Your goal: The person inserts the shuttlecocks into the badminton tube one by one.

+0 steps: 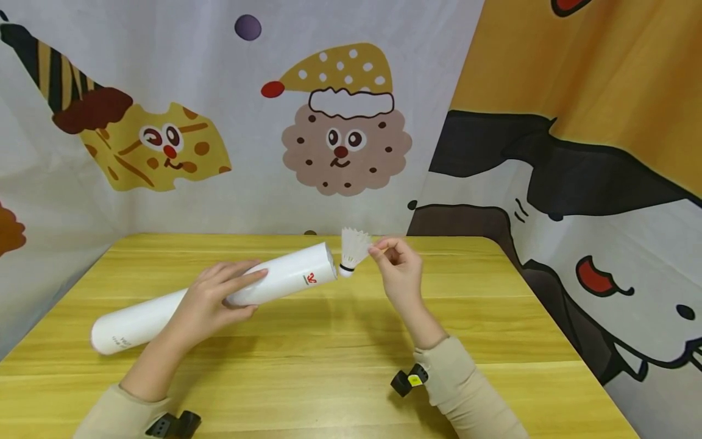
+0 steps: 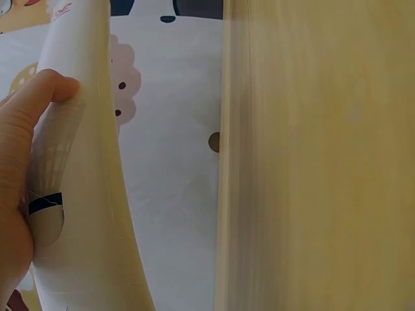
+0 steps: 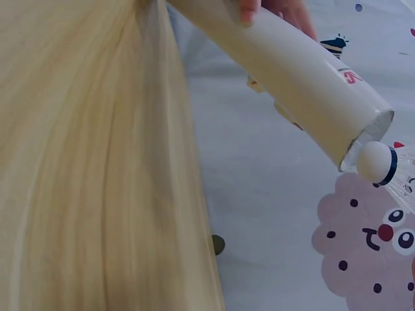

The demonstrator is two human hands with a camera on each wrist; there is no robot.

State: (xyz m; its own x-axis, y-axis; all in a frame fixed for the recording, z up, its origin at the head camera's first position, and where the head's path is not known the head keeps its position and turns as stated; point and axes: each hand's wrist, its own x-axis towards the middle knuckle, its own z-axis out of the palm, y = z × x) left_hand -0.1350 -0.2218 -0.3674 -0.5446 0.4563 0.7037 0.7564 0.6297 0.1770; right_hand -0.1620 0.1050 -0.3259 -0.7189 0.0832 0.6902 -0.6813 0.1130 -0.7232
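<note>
My left hand [image 1: 211,296] grips a long white tube [image 1: 293,274] round its middle, tilted with the right end raised. That end is open in the right wrist view, where the tube [image 3: 305,84] shows a hollow rim. By the edge of its feathers, my right hand [image 1: 403,274] pinches a white shuttlecock [image 1: 355,245]. Its rounded cork [image 3: 374,162] with a dark band is close to the tube's mouth and points down in the head view. In the left wrist view the tube [image 2: 91,162] bears a shuttlecock shape [image 2: 48,188]; printed or behind a window, I cannot tell.
A wood-grain table [image 1: 329,372] lies under both hands. Behind it hangs a white curtain [image 1: 247,201] with cartoon figures, and a patterned cloth [image 1: 603,183] stands at the right. A small black device [image 1: 408,379] is strapped at each wrist.
</note>
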